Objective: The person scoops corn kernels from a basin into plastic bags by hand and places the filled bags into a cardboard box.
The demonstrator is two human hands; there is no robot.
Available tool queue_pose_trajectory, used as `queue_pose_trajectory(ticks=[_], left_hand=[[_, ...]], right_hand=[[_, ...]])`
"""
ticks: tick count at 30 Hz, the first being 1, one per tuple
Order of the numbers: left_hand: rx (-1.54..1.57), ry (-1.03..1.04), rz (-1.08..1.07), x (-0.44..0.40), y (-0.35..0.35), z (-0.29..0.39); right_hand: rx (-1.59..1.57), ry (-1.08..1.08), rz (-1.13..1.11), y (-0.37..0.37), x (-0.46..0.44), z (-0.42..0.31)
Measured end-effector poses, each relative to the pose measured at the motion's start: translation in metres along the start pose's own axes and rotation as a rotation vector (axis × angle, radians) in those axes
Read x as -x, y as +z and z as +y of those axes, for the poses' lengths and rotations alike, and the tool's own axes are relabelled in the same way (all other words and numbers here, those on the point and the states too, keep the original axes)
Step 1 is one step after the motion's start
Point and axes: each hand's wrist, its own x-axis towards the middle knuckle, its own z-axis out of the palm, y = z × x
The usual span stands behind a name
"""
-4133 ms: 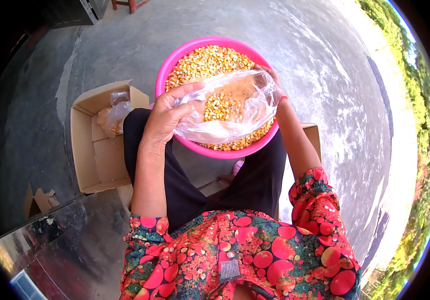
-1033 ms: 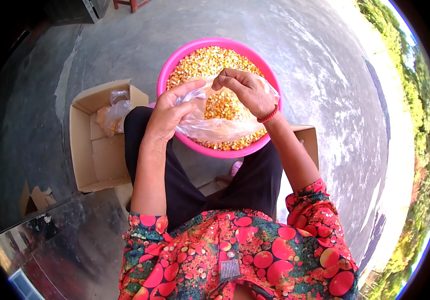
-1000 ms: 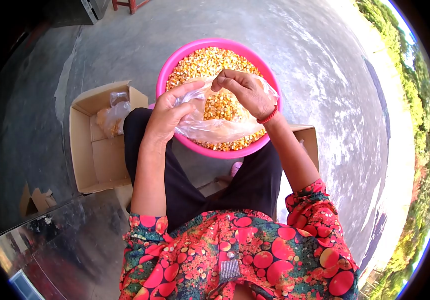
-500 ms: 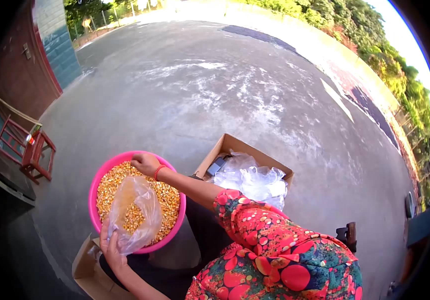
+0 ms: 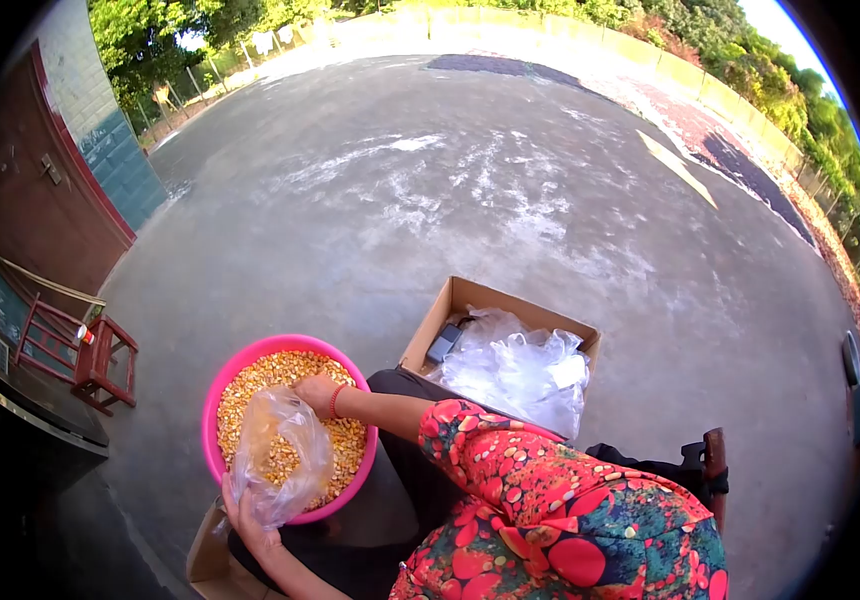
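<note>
A pink basin [image 5: 212, 425] holds a heap of yellow corn kernels [image 5: 280, 368]. A clear plastic bag [image 5: 305, 440] sits over the kernels with its mouth spread, and corn shows through it. My left hand [image 5: 253, 522] grips the bag's lower edge at the basin's near rim. Beside the bag's far rim, low over the corn, is my right hand [image 5: 318, 394], a red bracelet on its wrist. Its fingers look curled; what they hold, if anything, is hidden.
Right of the basin stands a cardboard box [image 5: 525, 312] with clear plastic bags [image 5: 520, 370] and a dark block-shaped object [image 5: 444, 344]. Another cardboard box [image 5: 212, 560] is partly hidden by my left arm. A small red-brown chair [image 5: 102, 365] stands on the concrete near a door [image 5: 35, 170].
My right hand has come down from the basin's far side toward the bag's mouth. My left hand keeps its grip on the bag. The whole view has shifted slightly.
</note>
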Motion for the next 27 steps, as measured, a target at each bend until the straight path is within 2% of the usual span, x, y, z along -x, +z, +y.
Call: queue_pose_trajectory(ticks=[3,5,6,7,9,10,12,13,15,16,18,20,23,24,25,27], left_hand=[[-0.004,-0.03,-0.006,-0.002,-0.007,-0.004],[-0.059,-0.065,-0.046,-0.004,-0.012,-0.008],[-0.058,-0.061,-0.046,-0.004,-0.012,-0.011],[-0.065,-0.055,-0.003,-0.004,-0.01,-0.013],[-0.073,-0.041,0.039,-0.005,-0.009,-0.013],[-0.072,-0.046,0.057,-0.005,-0.009,-0.013],[-0.07,-0.05,0.071,-0.006,-0.011,-0.015],[-0.076,-0.059,0.058,-0.008,-0.013,-0.017],[-0.081,-0.062,0.049,-0.009,-0.01,-0.018],[-0.081,-0.066,0.059,-0.007,-0.004,-0.016],[-0.084,-0.057,0.052,-0.005,-0.006,-0.015],[-0.094,-0.04,0.063,-0.005,-0.006,-0.017],[-0.076,-0.026,0.065,-0.005,-0.01,-0.021],[-0.06,-0.028,0.044,-0.007,-0.01,-0.023],[-0.055,-0.014,0.056,-0.006,-0.006,-0.023],[-0.079,0.032,0.055,-0.002,-0.003,-0.023]], right_hand=[[-0.052,0.077,-0.115,-0.014,-0.002,-0.01],[-0.449,0.179,-0.005,-0.001,-0.018,-0.003],[-0.519,0.192,0.164,0.029,-0.037,0.013],[-0.518,0.188,0.166,0.02,-0.04,0.009],[-0.894,0.438,0.221,-0.007,-0.054,0.0],[-0.893,0.432,0.223,-0.02,-0.062,-0.005],[-1.339,0.44,0.089,-0.046,-0.074,-0.019],[-1.336,0.436,0.091,-0.062,-0.073,-0.034],[-1.424,0.23,0.018,-0.092,-0.066,-0.07],[-1.426,0.219,0.009,-0.096,-0.064,-0.081],[-1.283,0.048,-0.01,-0.095,-0.055,-0.106],[-0.935,-0.103,0.11,-0.063,-0.051,-0.11],[-0.429,-0.333,0.102,-0.035,-0.024,-0.11],[-0.266,-0.334,-0.047,-0.033,-0.018,-0.11],[-0.124,-0.36,0.084,-0.022,-0.009,-0.107],[-0.094,-0.414,0.106,-0.012,-0.004,-0.1]])
